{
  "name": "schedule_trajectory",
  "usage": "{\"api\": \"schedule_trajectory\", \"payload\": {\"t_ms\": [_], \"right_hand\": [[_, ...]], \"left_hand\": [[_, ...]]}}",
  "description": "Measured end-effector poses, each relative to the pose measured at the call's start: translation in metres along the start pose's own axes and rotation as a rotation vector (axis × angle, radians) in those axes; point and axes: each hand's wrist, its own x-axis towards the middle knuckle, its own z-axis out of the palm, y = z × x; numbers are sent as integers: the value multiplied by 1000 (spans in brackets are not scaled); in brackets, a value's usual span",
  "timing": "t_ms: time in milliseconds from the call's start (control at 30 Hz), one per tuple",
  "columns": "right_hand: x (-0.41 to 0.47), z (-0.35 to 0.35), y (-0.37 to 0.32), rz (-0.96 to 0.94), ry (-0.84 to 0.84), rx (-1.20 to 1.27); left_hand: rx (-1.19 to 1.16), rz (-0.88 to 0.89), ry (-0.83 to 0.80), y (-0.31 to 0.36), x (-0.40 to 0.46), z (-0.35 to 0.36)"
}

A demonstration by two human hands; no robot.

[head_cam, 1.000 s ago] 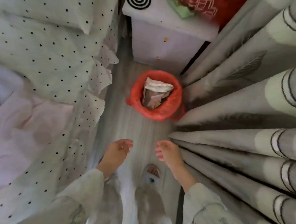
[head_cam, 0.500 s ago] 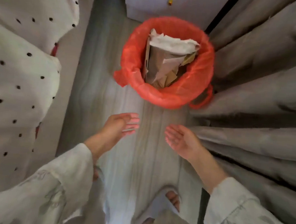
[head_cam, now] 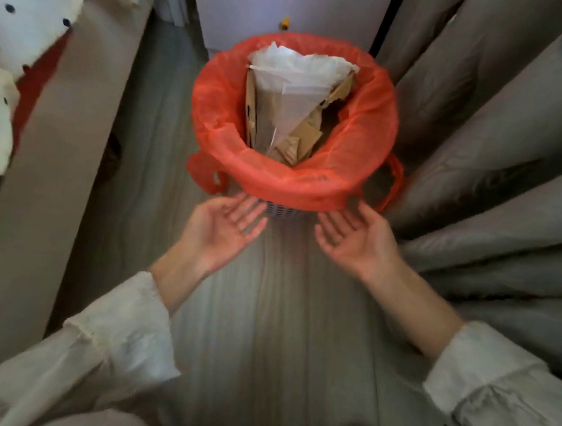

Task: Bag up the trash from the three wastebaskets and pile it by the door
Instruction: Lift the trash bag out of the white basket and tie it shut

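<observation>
Both hands [head_cam: 291,234] have reached the red liner's [head_cam: 289,182] near rim.

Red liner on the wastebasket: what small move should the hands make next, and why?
Probably take hold of the red liner at its near rim. Both the left hand and the right hand are open, palms up, just short of it, and the liner is folded over the wastebasket.

Both arms wear loose, long, off-white woven fabric sleeves: the left sleeve [head_cam: 117,327] at seven o'clock, the right sleeve [head_cam: 496,381] at four o'clock. Each ends in a wide, crumpled cuff (slightly frayed at the edge) short of the wrist. The bare left hand [head_cam: 223,231] and bare right hand [head_cam: 356,237] carry no rings or watch.
</observation>
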Motion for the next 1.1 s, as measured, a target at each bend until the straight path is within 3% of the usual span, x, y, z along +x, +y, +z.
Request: {"api": "schedule_trajectory", "payload": {"t_ms": [267, 400, 600, 800, 900, 1000, 1100], "right_hand": [[-33, 1, -10, -100, 13, -103], [-42, 3, -12, -252, 2, -170], [-51, 20, -17, -763, 63, -476], [-59, 32, -32, -1274, 30, -866], [-54, 25, -32, -1167, 80, -857], [-43, 23, -49, -960, 290, -687], [-28, 30, -77, -798, 339, -595]], "left_hand": [[-47, 4, -31, 8, -15, 18], [-57, 43, 37, 21, -18, 24], [-33, 229, 152, 47, -24, 35], [239, 677, 95, 83, -51, 61], [314, 747, 62, 94, -59, 76], [272, 612, 73, 100, -57, 81], [172, 438, 113, 109, -48, 81]]}}
